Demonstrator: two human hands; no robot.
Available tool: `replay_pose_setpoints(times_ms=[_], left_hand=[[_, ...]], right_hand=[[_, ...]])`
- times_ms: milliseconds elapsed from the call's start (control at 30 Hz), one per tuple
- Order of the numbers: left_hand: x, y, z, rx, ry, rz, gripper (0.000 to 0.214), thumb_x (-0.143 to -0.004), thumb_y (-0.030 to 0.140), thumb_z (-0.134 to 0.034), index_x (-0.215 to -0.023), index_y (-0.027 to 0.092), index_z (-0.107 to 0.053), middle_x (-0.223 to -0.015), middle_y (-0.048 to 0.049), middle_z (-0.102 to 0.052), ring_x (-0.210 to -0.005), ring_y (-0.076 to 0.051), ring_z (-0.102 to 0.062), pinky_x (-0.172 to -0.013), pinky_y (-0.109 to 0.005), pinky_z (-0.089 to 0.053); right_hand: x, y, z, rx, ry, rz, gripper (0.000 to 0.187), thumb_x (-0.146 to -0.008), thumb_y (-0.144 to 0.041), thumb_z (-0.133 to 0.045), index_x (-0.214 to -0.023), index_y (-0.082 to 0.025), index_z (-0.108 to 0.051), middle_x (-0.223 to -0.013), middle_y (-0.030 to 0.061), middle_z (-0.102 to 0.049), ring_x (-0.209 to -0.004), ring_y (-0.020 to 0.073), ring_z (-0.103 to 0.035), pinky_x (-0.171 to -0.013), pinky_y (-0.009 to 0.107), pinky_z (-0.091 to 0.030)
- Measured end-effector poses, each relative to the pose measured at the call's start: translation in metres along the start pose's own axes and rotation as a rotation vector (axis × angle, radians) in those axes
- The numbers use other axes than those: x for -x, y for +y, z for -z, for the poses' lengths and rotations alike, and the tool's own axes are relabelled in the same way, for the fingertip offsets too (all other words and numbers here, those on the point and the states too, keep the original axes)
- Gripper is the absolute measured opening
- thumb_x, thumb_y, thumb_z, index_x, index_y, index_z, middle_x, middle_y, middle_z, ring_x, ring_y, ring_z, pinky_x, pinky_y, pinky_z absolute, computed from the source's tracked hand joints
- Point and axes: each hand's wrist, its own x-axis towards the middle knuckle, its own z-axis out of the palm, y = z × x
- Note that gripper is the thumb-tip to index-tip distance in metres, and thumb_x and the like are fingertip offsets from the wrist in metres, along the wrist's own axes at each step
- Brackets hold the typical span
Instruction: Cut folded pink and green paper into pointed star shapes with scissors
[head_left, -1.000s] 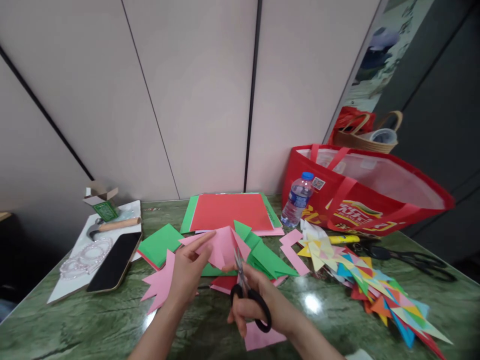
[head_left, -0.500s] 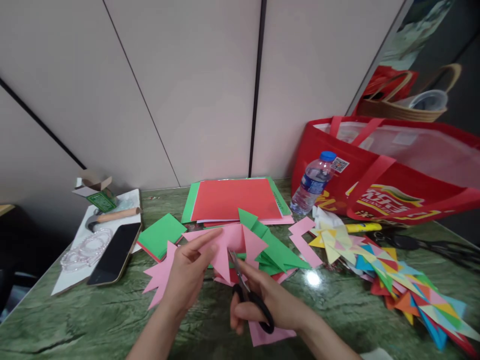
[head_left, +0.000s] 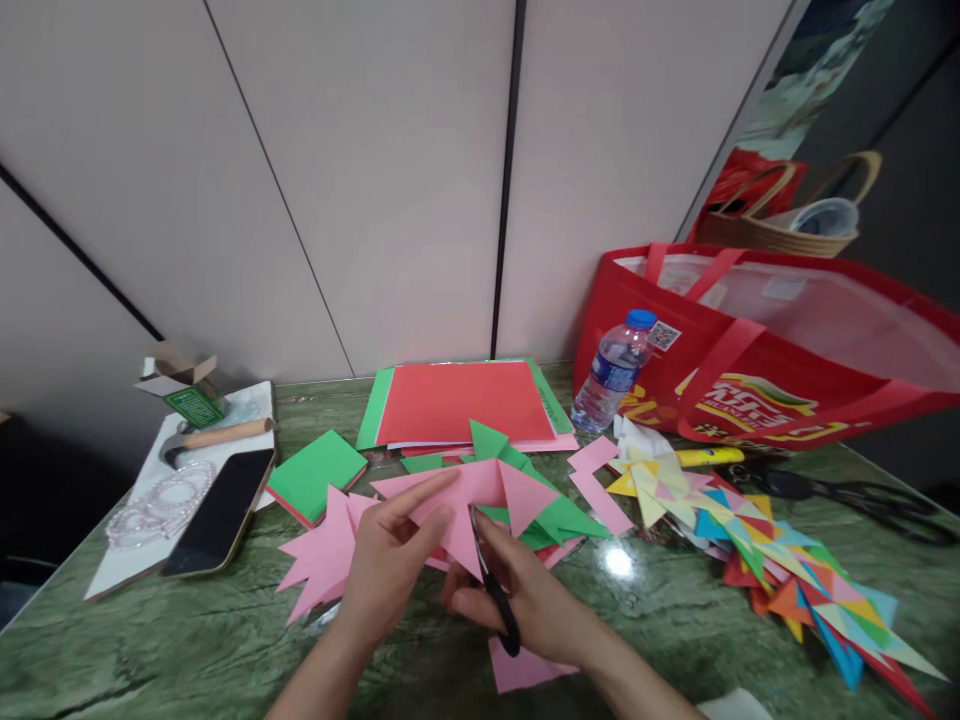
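Note:
A piece of pink paper [head_left: 480, 487] with pointed edges is pinched between the thumb and fingers of my left hand [head_left: 394, 555]. My right hand [head_left: 529, 590] grips black-handled scissors [head_left: 496, 598], their blades at a slit in the middle of the paper. Below and behind lie cut green paper pieces [head_left: 577, 515]. A jagged pink cutout [head_left: 319, 555] rests by my left wrist, and another pink scrap [head_left: 529, 665] lies under my right hand. Part of the blades is hidden by the paper.
Stacked red and green sheets [head_left: 465, 400] lie by the wall. A green square stack [head_left: 319, 472], a phone [head_left: 221, 512] and a hammer [head_left: 225, 434] are leftward. A bottle [head_left: 611, 370], red bag [head_left: 750, 380], colourful folded paper pieces [head_left: 787, 560] and black-handled scissors [head_left: 847, 493] are rightward.
The pink paper has tilted and turned slightly in my left hand. The scissors have swung more upright, with the blades closer together. The whole view has shifted a little.

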Motion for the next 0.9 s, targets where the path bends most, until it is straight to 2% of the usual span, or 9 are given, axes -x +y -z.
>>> replay_pose_setpoints(times_ms=[133,233,367,467,567,700,900], left_hand=[[0.003,0.002,-0.004,-0.102,-0.01,-0.026,0.032,-0.073,0.025,-0.064,-0.104,0.022,-0.069,-0.104,-0.0064,-0.069,-0.071,-0.015,-0.062,-0.059,-0.02,-0.05],[0.005,0.007,-0.007,-0.164,0.018,-0.037,0.032,-0.072,0.024,-0.063,-0.103,0.021,-0.07,-0.1,-0.0055,-0.071,-0.06,-0.012,-0.061,-0.052,-0.018,-0.049],[0.008,0.012,-0.011,-0.213,0.017,-0.029,0.033,-0.071,0.021,-0.062,-0.102,0.021,-0.07,-0.094,-0.0041,-0.072,-0.042,-0.006,-0.05,-0.042,-0.016,-0.045],[0.009,0.013,-0.013,-0.214,0.011,-0.013,0.033,-0.07,0.02,-0.061,-0.102,0.02,-0.07,-0.086,-0.0034,-0.074,-0.038,-0.005,-0.045,-0.04,-0.015,-0.043],[0.008,0.011,-0.013,-0.214,0.021,-0.01,0.033,-0.07,0.02,-0.061,-0.102,0.02,-0.07,-0.087,-0.0032,-0.074,-0.039,-0.005,-0.044,-0.04,-0.015,-0.041],[0.008,0.008,-0.013,-0.211,0.026,-0.012,0.033,-0.07,0.023,-0.061,-0.102,0.02,-0.07,-0.089,-0.004,-0.073,-0.045,-0.006,-0.047,-0.043,-0.016,-0.041],[0.008,0.012,-0.014,-0.201,0.034,-0.003,0.033,-0.068,0.022,-0.062,-0.1,0.018,-0.071,-0.083,-0.0038,-0.073,-0.044,-0.007,-0.044,-0.041,-0.017,-0.039]], right_hand=[[-0.003,-0.002,-0.002,0.017,0.083,0.028,0.029,-0.071,-0.013,-0.069,-0.096,-0.017,-0.055,-0.072,-0.0029,-0.052,-0.063,0.0112,-0.046,-0.059,0.023,-0.038],[-0.003,0.0,-0.002,0.028,0.135,0.03,0.023,-0.07,-0.009,-0.067,-0.09,-0.015,-0.057,-0.07,-0.0038,-0.051,-0.062,0.0104,-0.046,-0.06,0.022,-0.038],[-0.004,0.005,-0.002,0.004,0.171,0.022,0.022,-0.068,-0.01,-0.07,-0.086,-0.015,-0.059,-0.074,-0.0027,-0.054,-0.067,0.012,-0.049,-0.064,0.022,-0.041],[-0.003,0.005,-0.001,-0.027,0.173,0.022,0.028,-0.066,-0.014,-0.073,-0.09,-0.016,-0.06,-0.082,0.0003,-0.06,-0.076,0.0154,-0.054,-0.072,0.025,-0.043],[-0.003,0.005,-0.002,-0.037,0.179,0.018,0.031,-0.066,-0.018,-0.074,-0.094,-0.016,-0.06,-0.088,0.003,-0.063,-0.082,0.0176,-0.056,-0.076,0.027,-0.044],[-0.002,0.003,-0.002,-0.005,0.189,0.002,0.029,-0.064,-0.022,-0.075,-0.089,-0.015,-0.061,-0.079,0.0008,-0.062,-0.073,0.0162,-0.055,-0.07,0.026,-0.044],[-0.002,-0.002,-0.003,0.041,0.206,-0.016,0.03,-0.062,-0.028,-0.077,-0.082,-0.016,-0.059,-0.073,-0.0015,-0.056,-0.066,0.0143,-0.05,-0.064,0.025,-0.042]])
